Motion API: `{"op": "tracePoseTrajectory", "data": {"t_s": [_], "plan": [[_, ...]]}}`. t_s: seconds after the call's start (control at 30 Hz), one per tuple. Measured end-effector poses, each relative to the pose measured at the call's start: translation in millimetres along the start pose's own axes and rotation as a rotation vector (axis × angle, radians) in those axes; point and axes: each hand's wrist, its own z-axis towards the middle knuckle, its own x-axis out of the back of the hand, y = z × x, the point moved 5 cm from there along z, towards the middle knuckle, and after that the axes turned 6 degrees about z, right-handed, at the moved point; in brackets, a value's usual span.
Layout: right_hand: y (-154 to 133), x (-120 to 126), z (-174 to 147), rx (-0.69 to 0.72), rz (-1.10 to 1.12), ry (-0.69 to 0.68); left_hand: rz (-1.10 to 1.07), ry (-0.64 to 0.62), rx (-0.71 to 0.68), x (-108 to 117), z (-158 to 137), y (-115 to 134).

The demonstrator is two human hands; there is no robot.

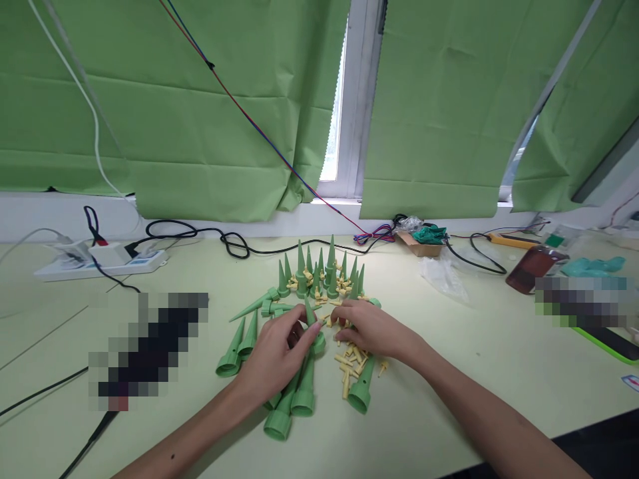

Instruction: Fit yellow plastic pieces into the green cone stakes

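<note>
My left hand (279,342) is closed around a green hollow plastic spike (316,342), whose pointed tip sticks up past the fingers. To its right my right hand (367,326) reaches in with bent fingers above the loose small yellow plastic fittings (352,359). Its fingertips are drawn together, and what they hold is hidden. Several green spikes (278,424) lie under and in front of my left hand, and another green spike (361,392) lies below my right hand. Behind both hands stands a group of upright green spikes (332,266) with yellow fittings on and among them.
A white power strip (102,263) and black cables (234,246) run along the back left. At the back right are a small cardboard box (419,245), a clear plastic bag (444,276) and a bottle of dark red liquid (534,269). Green curtains (210,126) hang behind the table.
</note>
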Motion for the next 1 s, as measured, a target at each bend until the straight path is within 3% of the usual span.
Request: {"op": "tracePoseTrajectory", "data": {"t_s": [1.0], "plan": [[-1.7, -8.8, 1.6, -0.041, -0.068, -0.004, 0.007, -0.057, 0.037, -3.0, 2.5, -3.2]]}}
